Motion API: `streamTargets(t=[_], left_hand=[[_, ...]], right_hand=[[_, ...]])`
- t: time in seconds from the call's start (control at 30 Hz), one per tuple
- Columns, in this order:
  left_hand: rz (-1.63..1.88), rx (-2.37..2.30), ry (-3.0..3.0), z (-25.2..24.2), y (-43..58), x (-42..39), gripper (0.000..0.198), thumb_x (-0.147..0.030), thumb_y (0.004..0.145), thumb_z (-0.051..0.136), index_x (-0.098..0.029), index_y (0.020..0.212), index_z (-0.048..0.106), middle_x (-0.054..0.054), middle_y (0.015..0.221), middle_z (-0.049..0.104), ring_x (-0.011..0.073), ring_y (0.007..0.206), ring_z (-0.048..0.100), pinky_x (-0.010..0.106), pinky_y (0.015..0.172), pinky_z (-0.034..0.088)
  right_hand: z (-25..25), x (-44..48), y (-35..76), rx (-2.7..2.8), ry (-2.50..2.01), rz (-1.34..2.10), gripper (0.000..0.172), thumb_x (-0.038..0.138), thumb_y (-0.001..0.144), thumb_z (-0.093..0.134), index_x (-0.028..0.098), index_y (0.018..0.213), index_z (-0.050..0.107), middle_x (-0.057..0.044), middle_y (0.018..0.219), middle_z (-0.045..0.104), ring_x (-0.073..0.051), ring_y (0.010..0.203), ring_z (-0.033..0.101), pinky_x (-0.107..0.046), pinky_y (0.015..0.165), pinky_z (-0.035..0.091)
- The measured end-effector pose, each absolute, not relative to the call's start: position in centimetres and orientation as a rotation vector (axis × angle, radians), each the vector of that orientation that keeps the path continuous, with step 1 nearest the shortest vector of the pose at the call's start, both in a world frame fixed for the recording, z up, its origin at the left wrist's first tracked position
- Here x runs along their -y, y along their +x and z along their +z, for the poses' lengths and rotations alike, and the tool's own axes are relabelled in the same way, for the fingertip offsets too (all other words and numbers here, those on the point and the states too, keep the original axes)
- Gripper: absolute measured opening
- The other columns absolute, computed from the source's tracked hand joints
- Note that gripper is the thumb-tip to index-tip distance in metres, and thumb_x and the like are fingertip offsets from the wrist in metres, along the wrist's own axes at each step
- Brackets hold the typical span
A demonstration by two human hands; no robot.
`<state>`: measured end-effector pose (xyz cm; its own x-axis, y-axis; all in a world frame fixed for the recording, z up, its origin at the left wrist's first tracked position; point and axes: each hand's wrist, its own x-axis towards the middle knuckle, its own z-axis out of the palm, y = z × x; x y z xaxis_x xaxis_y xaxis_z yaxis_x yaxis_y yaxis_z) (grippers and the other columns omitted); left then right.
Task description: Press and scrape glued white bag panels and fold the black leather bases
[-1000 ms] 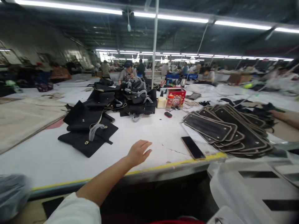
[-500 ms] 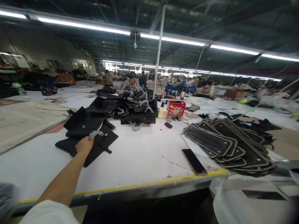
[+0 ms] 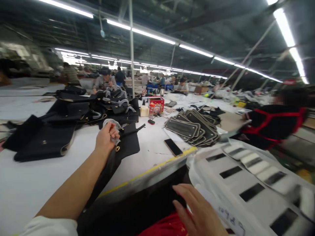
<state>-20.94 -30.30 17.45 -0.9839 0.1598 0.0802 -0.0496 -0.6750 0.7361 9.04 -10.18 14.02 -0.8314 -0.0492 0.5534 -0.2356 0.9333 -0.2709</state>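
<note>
My left hand [image 3: 106, 135] is closed around the grey plastic-wrapped handle [image 3: 115, 124] of a black bag [image 3: 129, 141]. The bag hangs from it over the table's front edge, with a gold fitting showing beside my fingers. Low in the view is my right hand [image 3: 198, 211], its fingers apart, holding nothing, in front of the white plastic-covered surface. A second black bag [image 3: 46, 141] lies flat left of my left arm. Behind it is a heap of black bags [image 3: 115, 105] with wrapped handles.
On the white table [image 3: 147, 164] lie a phone [image 3: 173, 147], a stack of black panels with pale edges [image 3: 183, 128] and a red box [image 3: 157, 104]. White pieces with black strips [image 3: 253, 162] lie at the right. A person [image 3: 275, 118] sits beyond; others work farther back.
My left hand has lifted the bag by its handle off the other bag and drawn it right, toward me. My view has turned right, and my right hand has come into sight.
</note>
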Motion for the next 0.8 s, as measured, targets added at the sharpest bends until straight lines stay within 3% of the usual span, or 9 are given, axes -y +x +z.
streamTargets(t=[0.2, 0.3, 0.4, 0.53, 0.67, 0.8], left_hand=[[2.611, -0.735, 0.477, 20.8, -16.9, 24.5, 0.023, -0.033, 0.092, 0.046, -0.015, 0.084, 0.057, -0.011, 0.044, 0.025, 0.0015, 0.032, 0.026, 0.007, 0.031, 0.025], [2.513, -0.647, 0.502, 22.4, -14.3, 21.4, 0.028, -0.036, 0.094, 0.041, -0.015, 0.084, 0.056, -0.010, 0.044, 0.024, 0.0012, 0.032, 0.027, 0.007, 0.031, 0.025], [2.452, -0.656, 0.546, 23.5, -11.5, 17.7, 0.024, -0.036, 0.092, 0.046, -0.016, 0.085, 0.056, -0.011, 0.044, 0.024, 0.0013, 0.032, 0.026, 0.008, 0.032, 0.026], [2.402, -0.759, 0.650, 24.3, -7.4, 11.9, 0.023, -0.041, 0.085, 0.058, -0.018, 0.085, 0.055, -0.011, 0.044, 0.026, 0.0026, 0.033, 0.027, 0.012, 0.034, 0.029], [2.469, -0.895, 0.837, 25.7, -4.0, 6.8, 0.032, -0.049, 0.078, 0.063, -0.020, 0.084, 0.053, -0.011, 0.044, 0.031, 0.0035, 0.036, 0.031, 0.015, 0.040, 0.036], [2.169, -0.935, 1.147, 27.8, -4.1, 5.1, 0.039, -0.054, 0.081, 0.056, -0.017, 0.091, 0.057, -0.005, 0.060, 0.052, 0.0057, 0.051, 0.052, 0.018, 0.056, 0.047]], right_hand=[[17.2, 12.1, 8.2, 2.535, 0.161, 0.252, 0.041, 0.024, 0.083, 0.058, 0.012, 0.122, 0.052, -0.015, 0.124, 0.055, -0.025, 0.115, 0.051, -0.042, 0.098, 0.046], [18.3, 11.0, 7.2, 2.497, 0.110, 0.257, 0.062, 0.043, 0.078, 0.066, 0.008, 0.126, 0.049, -0.018, 0.129, 0.051, -0.028, 0.121, 0.045, -0.043, 0.104, 0.038], [19.1, 10.2, 5.9, 2.505, 0.142, 0.343, 0.077, 0.063, 0.069, 0.066, 0.008, 0.121, 0.055, -0.017, 0.123, 0.056, -0.029, 0.120, 0.046, -0.042, 0.106, 0.034], [19.4, 10.0, 5.1, 2.633, 0.119, 0.678, 0.052, 0.060, 0.077, 0.058, 0.014, 0.100, 0.066, -0.009, 0.102, 0.068, -0.024, 0.105, 0.058, -0.031, 0.094, 0.044], [19.4, 9.5, 5.8, 2.581, -0.202, 0.896, 0.025, 0.037, 0.083, 0.057, 0.015, 0.086, 0.068, -0.007, 0.089, 0.070, -0.020, 0.090, 0.062, -0.029, 0.086, 0.046], [20.7, 6.6, 8.4, 2.248, -0.476, 0.956, 0.018, 0.023, 0.080, 0.053, 0.012, 0.082, 0.066, -0.007, 0.085, 0.069, -0.021, 0.086, 0.061, -0.033, 0.084, 0.047]])
